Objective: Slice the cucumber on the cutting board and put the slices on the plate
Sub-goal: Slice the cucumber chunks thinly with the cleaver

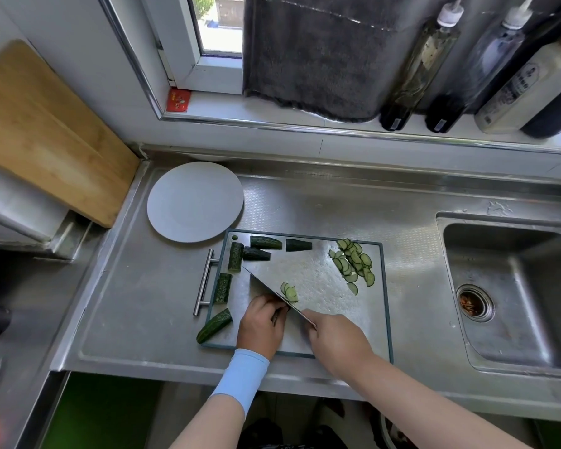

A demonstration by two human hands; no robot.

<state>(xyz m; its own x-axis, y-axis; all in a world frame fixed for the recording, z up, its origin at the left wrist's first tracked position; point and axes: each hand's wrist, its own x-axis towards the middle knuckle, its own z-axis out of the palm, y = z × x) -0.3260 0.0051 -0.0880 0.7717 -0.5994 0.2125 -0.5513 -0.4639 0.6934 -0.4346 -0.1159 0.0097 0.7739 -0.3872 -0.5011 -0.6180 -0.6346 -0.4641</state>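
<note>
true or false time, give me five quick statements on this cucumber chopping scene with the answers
1. The round white plate stands at the far left corner of the teal-rimmed steel cutting board. True.
2. The right hand grips the broad steel knife. True.
3. The pile of thin cucumber slices lies on the plate. False: it lies on the board, far right.
4. The left hand is off the board. False: it sits on the board beside the blade.
5. One dark green cucumber chunk overhangs the board's near left corner. True.
</note>
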